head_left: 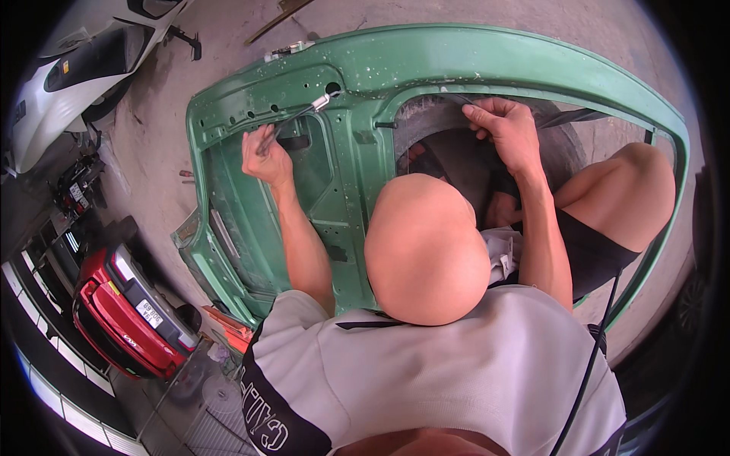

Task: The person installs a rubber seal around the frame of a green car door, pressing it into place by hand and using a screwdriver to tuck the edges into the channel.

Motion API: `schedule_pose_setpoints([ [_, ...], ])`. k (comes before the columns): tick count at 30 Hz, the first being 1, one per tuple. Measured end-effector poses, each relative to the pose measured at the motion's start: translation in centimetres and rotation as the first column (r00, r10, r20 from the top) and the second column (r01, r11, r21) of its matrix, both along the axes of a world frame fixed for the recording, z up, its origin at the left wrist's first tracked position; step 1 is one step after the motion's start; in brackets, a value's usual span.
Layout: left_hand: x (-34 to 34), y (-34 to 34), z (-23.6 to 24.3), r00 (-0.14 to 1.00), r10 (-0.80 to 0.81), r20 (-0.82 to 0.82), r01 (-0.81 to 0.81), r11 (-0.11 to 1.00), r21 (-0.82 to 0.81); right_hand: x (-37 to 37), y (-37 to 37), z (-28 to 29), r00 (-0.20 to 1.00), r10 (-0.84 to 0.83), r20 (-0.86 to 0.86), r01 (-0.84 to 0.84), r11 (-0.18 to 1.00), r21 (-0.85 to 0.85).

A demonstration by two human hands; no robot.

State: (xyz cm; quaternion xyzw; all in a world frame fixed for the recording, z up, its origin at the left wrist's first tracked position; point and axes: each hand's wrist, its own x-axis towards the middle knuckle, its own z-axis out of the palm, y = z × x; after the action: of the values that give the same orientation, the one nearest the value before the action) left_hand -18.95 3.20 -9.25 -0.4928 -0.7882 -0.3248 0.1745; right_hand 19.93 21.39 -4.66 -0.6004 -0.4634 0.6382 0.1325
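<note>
Left hand (268,159) has its fingers closed around a dark cord (292,121), white fitting (321,102) just beyond them; right fingers (479,116) pinch a dark strip (454,96) above the green door frame (353,178); positioning seems underway, next calling for steady tension

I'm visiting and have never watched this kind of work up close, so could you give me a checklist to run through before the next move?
1. Left hand gripping the dark cable: ok, fingers closed around it.
2. Right hand gripping the dark strip: ok, thumb and fingers pinch it.
3. Pale fitting fastened to the green car door: cannot tell; it shows beside a round hole.
4. Mid-view knee clear of the door: cannot tell; they overlap in this view.
5. Tyre clear of the door: cannot tell.
</note>
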Motion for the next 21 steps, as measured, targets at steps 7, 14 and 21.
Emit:
schedule_pose_setpoints([
  [7, -1.8, -0.2, -0.5, 0.987, 0.105, 0.119, -0.109, 0.994, 0.02, -1.3, 0.3, -0.2, 0.986, 0.123, 0.113, -0.132, 0.988, 0.076],
  [14, -2.1, 0.9, -0.6, 0.987, 0.116, 0.109, -0.12, 0.993, 0.024, 3.1, 1.9, -0.2, 0.974, 0.141, 0.174, -0.171, 0.97, 0.171],
  [21, -0.6, 1.3, -0.2, 0.972, 0.194, 0.134, -0.2, 0.979, 0.033, 0.7, -0.6, -0.5, 0.978, -0.164, 0.13, 0.141, 0.975, 0.171],
])
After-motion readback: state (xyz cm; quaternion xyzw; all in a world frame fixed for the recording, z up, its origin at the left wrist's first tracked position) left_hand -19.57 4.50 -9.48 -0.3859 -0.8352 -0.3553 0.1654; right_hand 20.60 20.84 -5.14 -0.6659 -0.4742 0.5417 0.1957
